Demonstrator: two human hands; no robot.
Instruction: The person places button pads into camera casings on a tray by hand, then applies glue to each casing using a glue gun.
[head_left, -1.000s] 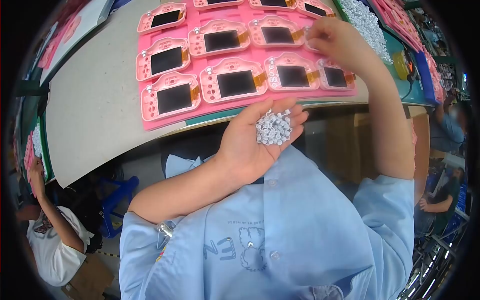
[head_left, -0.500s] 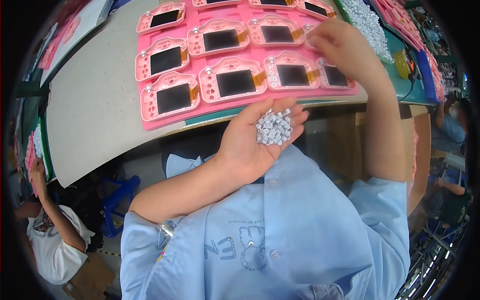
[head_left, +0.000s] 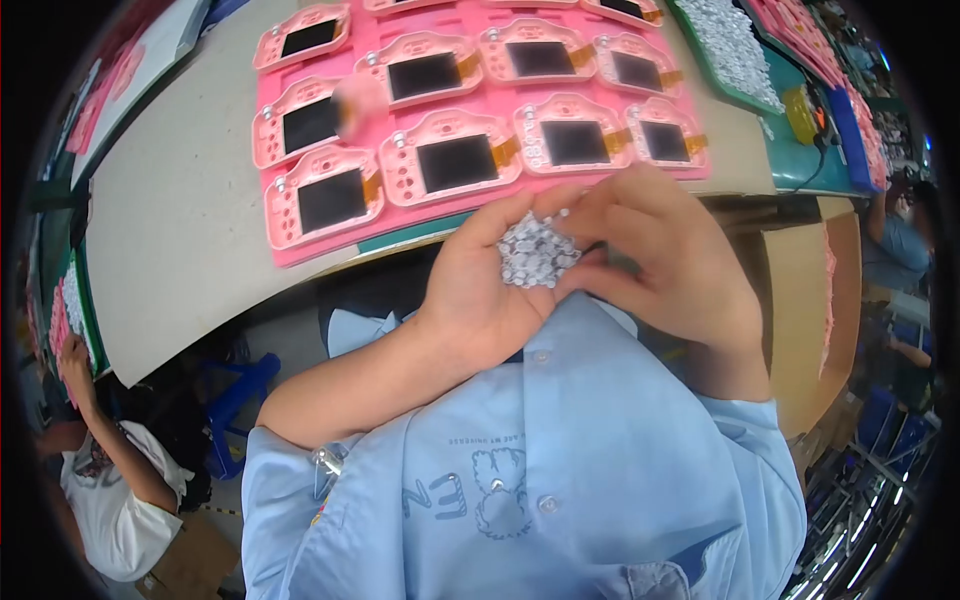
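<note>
My left hand point(head_left: 480, 285) is cupped palm up in front of my shirt. It holds a heap of small whitish translucent plastic pieces point(head_left: 538, 252). My right hand point(head_left: 670, 260) is at the right side of this heap. Its fingers are bent, with a gap between thumb and forefinger, and the fingertips reach the edge of the pile. Beyond the hands, rows of pink console shells point(head_left: 455, 160) with dark screens and orange ribbon cables lie on a pink tray point(head_left: 400, 213). Clear pieces sit in the button holes of one front-row shell point(head_left: 532, 145).
A green tray point(head_left: 725, 60) heaped with small whitish pieces stands at the back right, near a yellow roll point(head_left: 800, 115). A cardboard box point(head_left: 800, 300) is below the table on the right. Another person's hand point(head_left: 75, 360) works at the far left, near a blue stool point(head_left: 235, 400).
My right hand has come back from the shells at the right of the tray to the heap in my left palm. The view has shifted slightly.
</note>
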